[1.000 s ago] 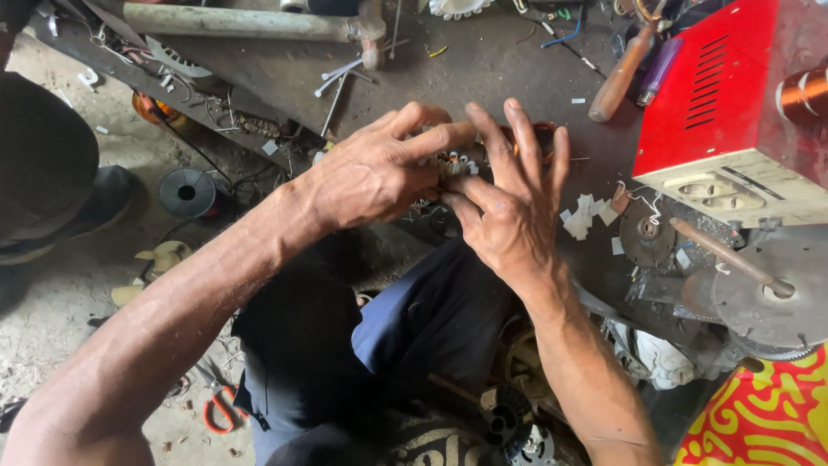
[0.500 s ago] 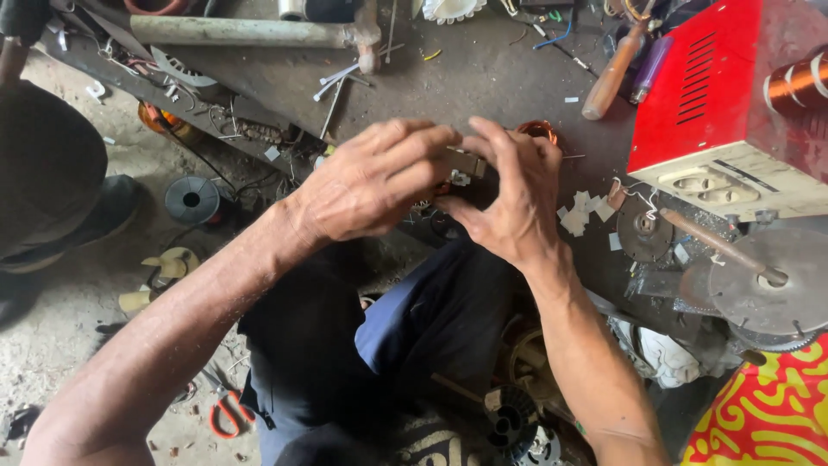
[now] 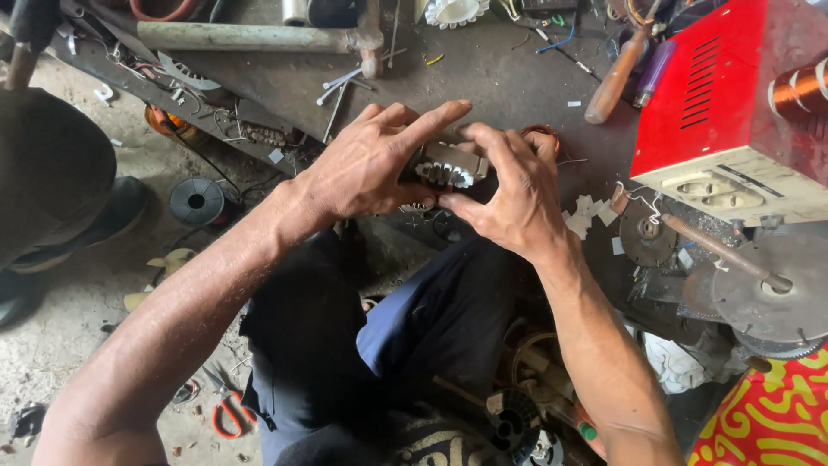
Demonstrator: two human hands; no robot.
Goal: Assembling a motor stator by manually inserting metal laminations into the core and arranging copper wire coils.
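Both hands together over a dark, oily metal bench (image 3: 517, 78), gripping one small part between them. Left hand (image 3: 366, 168) clasped round the near side of a small grey laminated-steel motor core with a toothed, slotted rim (image 3: 444, 166), forefinger stretched flat along its top, thumb tucked beneath. Right hand (image 3: 509, 194) cupped against the other side of that core, fingers curled over the top edge, thumb pressed at the lower rim; a glimpse of coppery winding just past the knuckles. Core held off the bench, between the palms, slot teeth facing the camera.

Beyond the right hand, a red sheet-metal box with louvred vents and a cream socket panel (image 3: 724, 112); a shiny copper-wire coil (image 3: 802, 91) at its far corner. Just ahead of that hand, a worn wooden-handled tool (image 3: 614, 78). To the outside of the right wrist, a dull round toothed steel disc on a rod (image 3: 772, 298) and scraps of white paper (image 3: 586, 214). Past the left hand, a long rusty grey pipe (image 3: 241, 37). Below the left forearm, on the dusty concrete floor, a small black spool (image 3: 197, 201) and orange-handled scissors (image 3: 228, 412).
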